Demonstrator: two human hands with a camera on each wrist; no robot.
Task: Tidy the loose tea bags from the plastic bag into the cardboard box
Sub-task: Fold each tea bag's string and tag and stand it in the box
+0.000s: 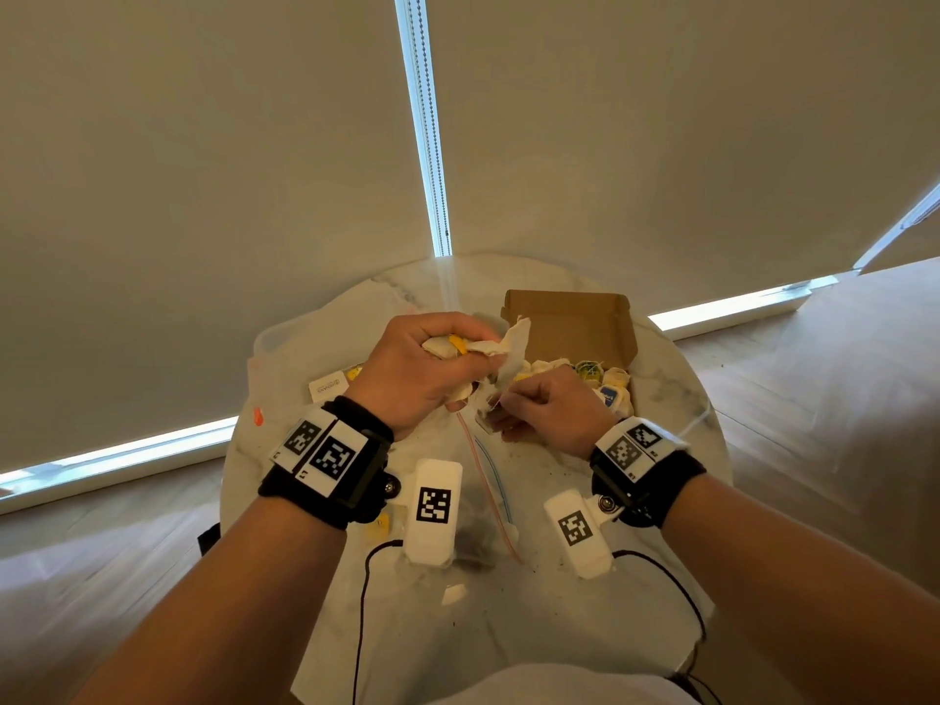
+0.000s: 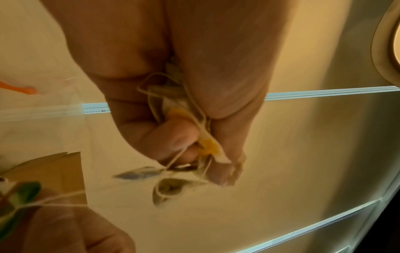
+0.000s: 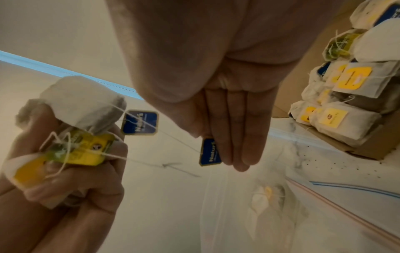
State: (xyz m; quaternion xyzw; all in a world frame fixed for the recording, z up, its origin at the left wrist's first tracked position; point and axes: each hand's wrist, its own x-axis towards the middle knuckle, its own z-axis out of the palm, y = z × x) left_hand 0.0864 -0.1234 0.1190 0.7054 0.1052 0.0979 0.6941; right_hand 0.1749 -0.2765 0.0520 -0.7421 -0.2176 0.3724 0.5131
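Left hand (image 1: 412, 368) is fisted round a clump of tea bags (image 3: 71, 109), centre of the head view, raised off the bench (image 1: 508, 628). Right hand (image 1: 539, 409) just beside it, fingers straight and together, pinching a blue tag (image 3: 210, 152) against the thumb. Strings run taut from that tag back into the clump, so this looks like untangling.

Cardboard box (image 1: 575, 323) sits open at centre right, already part filled with bags. Plastic bag (image 3: 249, 205) lies flat on the bench below the hands, at least one bag left inside.

Risks:
- Pulling the tag hard could snap the string or tear the paper; loose tea specks already dot the bench near the box.
- Left grip is tight, could crush bags.
- A knotted string could drag extra bags out and drop them short of the box.
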